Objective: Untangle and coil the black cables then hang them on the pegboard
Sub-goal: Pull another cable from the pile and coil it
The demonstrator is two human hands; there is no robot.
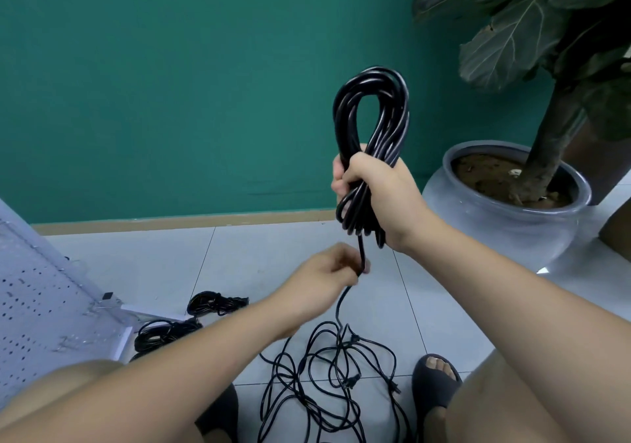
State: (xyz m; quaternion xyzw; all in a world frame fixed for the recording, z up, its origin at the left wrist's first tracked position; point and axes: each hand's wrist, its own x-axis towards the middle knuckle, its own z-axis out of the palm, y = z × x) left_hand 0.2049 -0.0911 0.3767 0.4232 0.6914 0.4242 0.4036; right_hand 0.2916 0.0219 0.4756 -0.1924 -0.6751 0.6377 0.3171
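My right hand grips a thick coil of black cable upright in front of the green wall, loops standing above the fist. One strand drops from the coil's bottom into my left hand, which pinches it just below. That strand runs down into a loose tangle of black cable on the tiled floor between my feet. Two coiled black bundles lie on the floor at the left. A white pegboard leans at the far left edge.
A grey ceramic pot with a large-leafed plant stands at the right, close to my right forearm. My knees and dark sandals frame the tangle. Light floor tiles stretch to the wall's wooden skirting.
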